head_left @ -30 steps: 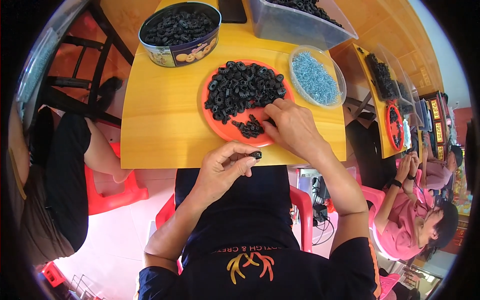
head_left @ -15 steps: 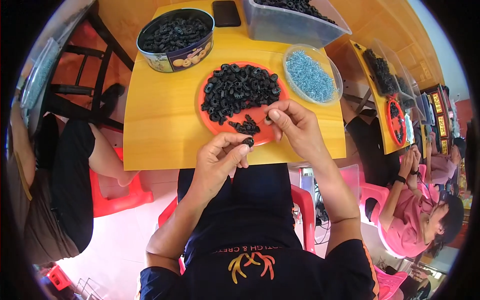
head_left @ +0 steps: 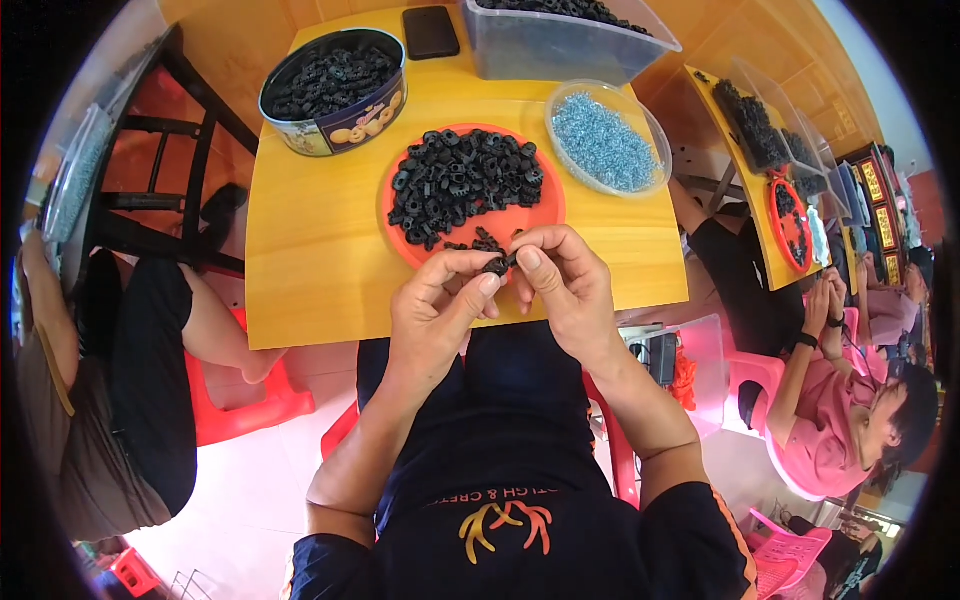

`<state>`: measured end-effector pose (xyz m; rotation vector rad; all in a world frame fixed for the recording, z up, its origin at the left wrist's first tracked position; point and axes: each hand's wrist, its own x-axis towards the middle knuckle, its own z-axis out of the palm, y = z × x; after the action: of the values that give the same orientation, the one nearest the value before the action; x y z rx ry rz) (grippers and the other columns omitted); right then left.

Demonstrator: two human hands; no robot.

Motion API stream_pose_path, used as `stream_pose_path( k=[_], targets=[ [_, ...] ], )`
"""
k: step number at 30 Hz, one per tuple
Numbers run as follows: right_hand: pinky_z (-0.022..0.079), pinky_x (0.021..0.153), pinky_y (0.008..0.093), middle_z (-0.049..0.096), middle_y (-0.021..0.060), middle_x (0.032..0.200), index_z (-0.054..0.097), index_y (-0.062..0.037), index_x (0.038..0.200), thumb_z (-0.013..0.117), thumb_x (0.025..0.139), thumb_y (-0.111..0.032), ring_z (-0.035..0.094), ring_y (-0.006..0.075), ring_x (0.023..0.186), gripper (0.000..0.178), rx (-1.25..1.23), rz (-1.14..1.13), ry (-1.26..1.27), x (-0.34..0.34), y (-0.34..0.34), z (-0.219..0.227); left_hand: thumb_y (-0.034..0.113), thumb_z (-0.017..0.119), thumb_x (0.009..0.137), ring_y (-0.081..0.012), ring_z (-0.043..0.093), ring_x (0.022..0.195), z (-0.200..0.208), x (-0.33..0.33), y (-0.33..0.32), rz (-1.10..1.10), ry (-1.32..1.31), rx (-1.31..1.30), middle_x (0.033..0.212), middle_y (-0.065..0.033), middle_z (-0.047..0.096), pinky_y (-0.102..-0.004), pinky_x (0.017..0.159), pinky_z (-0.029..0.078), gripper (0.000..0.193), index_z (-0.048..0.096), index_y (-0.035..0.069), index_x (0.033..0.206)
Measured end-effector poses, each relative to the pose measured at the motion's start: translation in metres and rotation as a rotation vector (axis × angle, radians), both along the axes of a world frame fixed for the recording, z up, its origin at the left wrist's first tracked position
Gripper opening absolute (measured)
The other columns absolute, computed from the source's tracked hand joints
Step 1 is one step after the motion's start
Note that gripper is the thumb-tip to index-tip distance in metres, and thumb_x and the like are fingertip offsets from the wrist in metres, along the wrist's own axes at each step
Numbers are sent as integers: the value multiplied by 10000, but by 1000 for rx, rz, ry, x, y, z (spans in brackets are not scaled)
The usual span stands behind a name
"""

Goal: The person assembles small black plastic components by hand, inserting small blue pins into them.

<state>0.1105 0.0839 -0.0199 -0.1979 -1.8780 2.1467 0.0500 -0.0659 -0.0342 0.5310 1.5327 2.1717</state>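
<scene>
Between finger and thumb, my left hand [head_left: 440, 305] pinches a small round black plastic part [head_left: 496, 265]. My right hand [head_left: 565, 290] pinches a smaller dark piece [head_left: 512, 258] against its right side; the exact kind of that piece is too small to make out. Both hands meet over the near edge of an orange-red plate [head_left: 553, 205]. Many black plastic parts [head_left: 465, 180] are heaped on the plate's far side. A little pile of smaller black pieces [head_left: 484, 243] lies just beyond my fingertips, partly hidden by them.
Behind the plate stand a round tin [head_left: 335, 90] of black parts, a dark phone [head_left: 431, 32] and a clear bin [head_left: 565, 50] of black parts. A clear round tub [head_left: 608, 140] holds small bluish pieces. A co-worker in pink [head_left: 825, 430] sits right; another person's leg [head_left: 225, 320] is left.
My right hand has come left and down from above the plate, bringing its small piece against the black part in my left hand. The view has shifted slightly.
</scene>
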Motion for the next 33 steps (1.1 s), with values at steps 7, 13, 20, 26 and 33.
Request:
stream_pose_path(
  k=[7,13,20,26,33],
  targets=[
    [496,635,226,608,24,804,607,18,1094,592,956,-90,563,74,677,176,-102,-44,38,1,-3,-4,75,629,925,-71,590,707,0,0,0,-4,6,-25,891,-28,654,-211,619,492,180,624,5,1090],
    [483,677,221,631,19,816,615,17,1093,615,932,-42,583,68,713,171,-68,-67,70,7,-4,-7,65,635,914,-85,576,703,5,0,0,9,-23,-2,883,-36,657,-234,651,476,176,630,3,1079],
    [481,693,219,628,19,829,604,12,1076,610,935,-39,586,71,734,150,-49,-46,87,5,-4,-3,75,635,922,-64,583,693,6,-1,1,-6,-9,-26,862,-23,647,-213,620,497,178,626,-2,1082],
    [503,671,233,626,56,885,594,19,1051,595,931,-11,619,99,765,124,125,-73,138,8,-3,-4,66,634,921,-74,598,698,6,1,3,-13,-19,4,868,-33,658,-215,622,499,171,629,-8,1075],
    [535,672,269,634,104,890,600,30,1017,614,900,17,657,150,793,118,326,-176,231,9,-3,-3,62,627,925,-88,605,703,9,4,8,-36,-31,51,874,-47,663,-224,636,504,165,626,-14,1071]
  ],
)
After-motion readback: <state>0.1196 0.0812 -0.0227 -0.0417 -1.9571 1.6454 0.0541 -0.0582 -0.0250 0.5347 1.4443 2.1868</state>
